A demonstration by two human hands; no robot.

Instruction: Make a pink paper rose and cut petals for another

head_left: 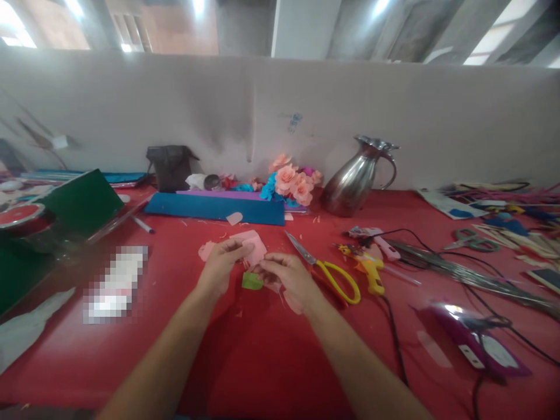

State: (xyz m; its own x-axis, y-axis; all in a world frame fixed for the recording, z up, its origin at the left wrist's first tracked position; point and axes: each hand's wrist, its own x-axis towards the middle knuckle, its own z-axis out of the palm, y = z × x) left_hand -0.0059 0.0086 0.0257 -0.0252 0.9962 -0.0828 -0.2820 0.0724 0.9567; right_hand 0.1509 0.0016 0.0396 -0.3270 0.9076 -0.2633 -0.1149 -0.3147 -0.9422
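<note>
Over the red table, my left hand (pixel 224 259) pinches a pink paper petal (pixel 254 244) between thumb and fingers. My right hand (pixel 286 274) is close beside it, its thumb and forefinger pressed together at the petal's lower right edge; whether they grip that edge is hard to make out. Below the fingertips lies a small green paper piece (pixel 252 281). More pink paper (pixel 205 251) rests on the table left of my left hand, and another pink piece (pixel 293 302) is partly under my right hand. Scissors with yellow handles (pixel 336 280) lie just right of my right hand.
A yellow glue gun (pixel 371 273) with a black cord lies right of the scissors. Behind stand a metal jug (pixel 352 181) and peach paper flowers (pixel 291 181), beside folded blue paper (pixel 214 208). Bundled wires (pixel 464 271) and a purple device (pixel 481 341) are at right.
</note>
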